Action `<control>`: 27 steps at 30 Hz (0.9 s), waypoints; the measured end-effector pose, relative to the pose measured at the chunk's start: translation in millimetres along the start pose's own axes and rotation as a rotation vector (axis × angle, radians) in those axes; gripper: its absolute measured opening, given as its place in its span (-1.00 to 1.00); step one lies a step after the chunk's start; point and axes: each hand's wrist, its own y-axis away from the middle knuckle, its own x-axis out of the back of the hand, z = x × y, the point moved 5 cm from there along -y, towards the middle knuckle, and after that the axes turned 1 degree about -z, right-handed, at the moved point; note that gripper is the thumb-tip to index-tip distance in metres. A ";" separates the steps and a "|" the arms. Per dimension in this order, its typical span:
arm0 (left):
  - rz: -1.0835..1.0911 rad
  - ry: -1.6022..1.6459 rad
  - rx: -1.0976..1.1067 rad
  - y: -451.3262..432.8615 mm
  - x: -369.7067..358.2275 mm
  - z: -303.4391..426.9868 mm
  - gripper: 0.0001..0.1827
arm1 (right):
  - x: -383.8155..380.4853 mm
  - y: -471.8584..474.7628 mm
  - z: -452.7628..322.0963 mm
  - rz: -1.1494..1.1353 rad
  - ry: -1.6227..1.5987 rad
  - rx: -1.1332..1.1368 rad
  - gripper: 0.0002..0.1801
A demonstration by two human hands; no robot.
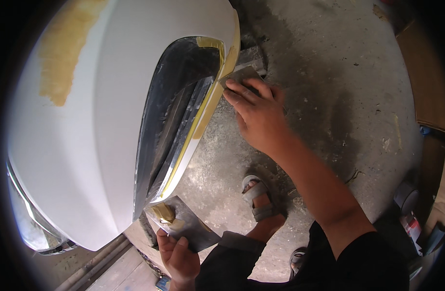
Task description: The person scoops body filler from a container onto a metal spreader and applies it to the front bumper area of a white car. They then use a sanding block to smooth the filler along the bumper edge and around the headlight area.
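My right hand (257, 109) holds a flat grey spreader (244, 74), its edge against the yellow-filled rim beside the headlight opening of a white car body (124, 54). Yellow body filler (208, 120) lies along that rim, and a broad patch of filler (64, 54) covers the panel at upper left. Yellow masking tape (188, 136) follows the edge of the dark headlight (175, 109). Lower down, my left hand (178, 254) grips a flat metal plate (197, 225) by its near edge. A lump of yellowish filler (164, 212) sits on the plate.
The car's other lamp (33, 222) shows at lower left. My sandalled foot (259, 198) stands on the stained concrete floor (328, 120) below the car. Cardboard (428, 80) lies at the right, with a round container (406, 198) below it. Pipes (95, 262) run along the bottom left.
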 end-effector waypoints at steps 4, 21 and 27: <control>-0.009 -0.003 0.004 -1.2 -2.6 -0.1 -0.38 | -8.8 17.7 -23.8 -0.050 0.007 0.012 -0.58; 0.019 -0.052 0.003 -3.5 -4.4 -0.7 -0.40 | -17.2 44.4 -18.9 -0.028 -0.181 -0.075 -0.42; 0.002 -0.029 0.020 -6.0 -6.1 -0.5 -0.39 | -16.5 16.4 10.9 0.069 -0.095 -0.046 -0.42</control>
